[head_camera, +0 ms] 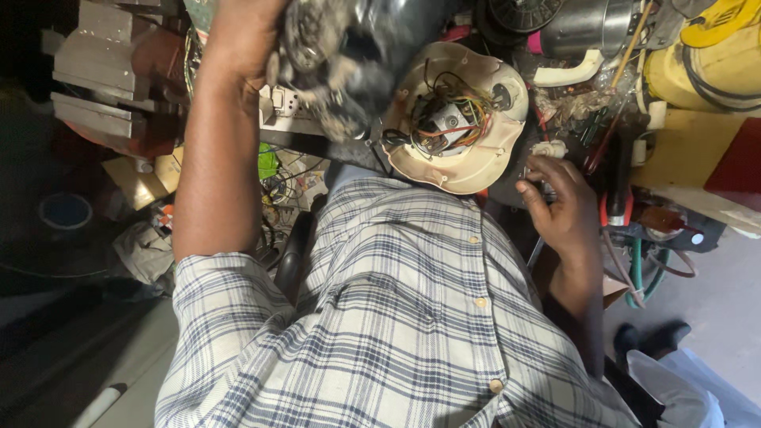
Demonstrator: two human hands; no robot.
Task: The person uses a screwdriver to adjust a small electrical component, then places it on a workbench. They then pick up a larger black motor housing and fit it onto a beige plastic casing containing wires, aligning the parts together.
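Gripping a dusty dark metal motor part (349,59) overhead, left hand (246,40) clamped on it.
Right hand (559,206), fingers loosely apart, touches small parts beside the cream round plastic housing (476,170) with exposed wires.

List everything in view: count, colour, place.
dusty part: 1, dark grey, top centre, held in the left hand
round housing: 1, cream, centre, open side up
wires: a bundle, mixed colours, inside the round housing
metal can: 1, silver, top right
yellow container: 1, yellow, far top right
red-handled tool: 1, red and dark, right of the right hand
hose: 1, green, lower right
metal blocks: a few, grey, top left
shirt: 1, white and blue plaid, bottom centre
left hand: 1, top, gripping the dusty part
right hand: 1, right of centre, loosely curled, fingertips beside the housing
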